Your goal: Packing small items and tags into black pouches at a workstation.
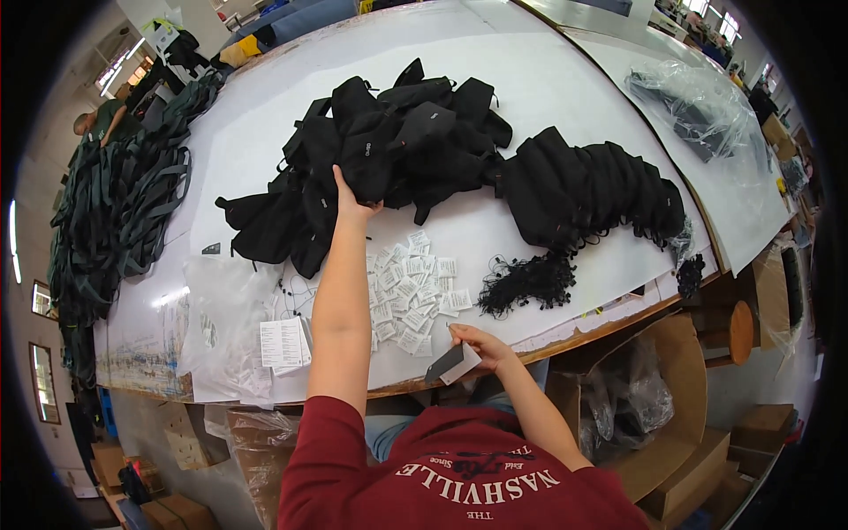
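Note:
My left hand (355,201) reaches to the front of a loose heap of black fabric pouches (424,124). It grips the lower edge of one black pouch (364,163) with a small light print; some of the fingers are hidden by the cloth. Low over the table's front edge, my right hand (481,344) pinches a folded hang tag (453,362), dark grey on one face and white on the other. Between both arms lies a scatter of small white printed labels (415,291). A stack of white printed cards (283,343) sits left of my left forearm.
A neat row of black pouches (592,190) lies on the right, with a bundle of black cords (530,284) before it. Clear plastic bags (216,318) lie at left. Dark straps (119,194) hang beyond the left edge. An open cardboard box (654,389) stands below right.

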Demonstrator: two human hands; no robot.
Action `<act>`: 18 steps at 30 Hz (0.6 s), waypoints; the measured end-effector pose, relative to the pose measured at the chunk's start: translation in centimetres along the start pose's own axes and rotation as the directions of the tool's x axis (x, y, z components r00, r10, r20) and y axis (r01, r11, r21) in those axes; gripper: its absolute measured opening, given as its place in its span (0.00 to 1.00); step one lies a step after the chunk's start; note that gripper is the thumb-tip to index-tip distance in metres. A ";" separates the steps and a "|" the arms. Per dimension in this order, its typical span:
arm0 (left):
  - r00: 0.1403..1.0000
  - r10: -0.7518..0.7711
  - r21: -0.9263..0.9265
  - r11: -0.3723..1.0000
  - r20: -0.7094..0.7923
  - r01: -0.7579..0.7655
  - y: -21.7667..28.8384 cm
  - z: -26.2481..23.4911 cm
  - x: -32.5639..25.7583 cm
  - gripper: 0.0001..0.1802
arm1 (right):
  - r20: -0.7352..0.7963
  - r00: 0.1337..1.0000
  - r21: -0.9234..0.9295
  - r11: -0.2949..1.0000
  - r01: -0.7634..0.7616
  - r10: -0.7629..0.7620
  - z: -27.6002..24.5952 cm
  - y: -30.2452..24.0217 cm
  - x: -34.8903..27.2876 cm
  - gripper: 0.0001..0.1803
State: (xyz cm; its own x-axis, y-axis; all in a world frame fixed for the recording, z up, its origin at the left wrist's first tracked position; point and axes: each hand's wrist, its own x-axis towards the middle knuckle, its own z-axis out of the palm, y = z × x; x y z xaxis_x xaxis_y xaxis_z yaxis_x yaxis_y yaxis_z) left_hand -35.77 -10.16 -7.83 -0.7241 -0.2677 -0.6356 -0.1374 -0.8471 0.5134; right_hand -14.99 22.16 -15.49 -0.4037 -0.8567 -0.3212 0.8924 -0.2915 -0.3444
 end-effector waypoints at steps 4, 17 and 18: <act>0.982 0.184 -0.008 0.983 0.048 -0.183 -0.2 0.3 0.8 0.35 | 0.036 0.999 0.014 0.999 -0.031 0.031 0.1 -0.5 0.2 0.08; 0.973 0.124 0.316 0.931 0.197 -0.183 -0.8 -9.1 -7.7 0.22 | 0.085 0.996 -0.052 0.998 -0.026 0.030 0.7 -1.1 -0.1 0.09; 0.974 0.124 0.315 0.932 0.192 -0.180 -1.2 -8.9 -9.3 0.22 | 0.084 0.996 -0.051 0.998 -0.030 0.034 0.7 -1.1 -0.3 0.09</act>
State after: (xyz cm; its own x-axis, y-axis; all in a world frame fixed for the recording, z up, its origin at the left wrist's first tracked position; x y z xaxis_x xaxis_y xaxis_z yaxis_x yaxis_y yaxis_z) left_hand -22.88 -10.76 -7.68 -0.8518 -0.2772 -0.4446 -0.2105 -0.5960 0.7749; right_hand -15.70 22.40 -14.45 -0.3546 -0.8988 -0.2578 0.8929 -0.2437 -0.3787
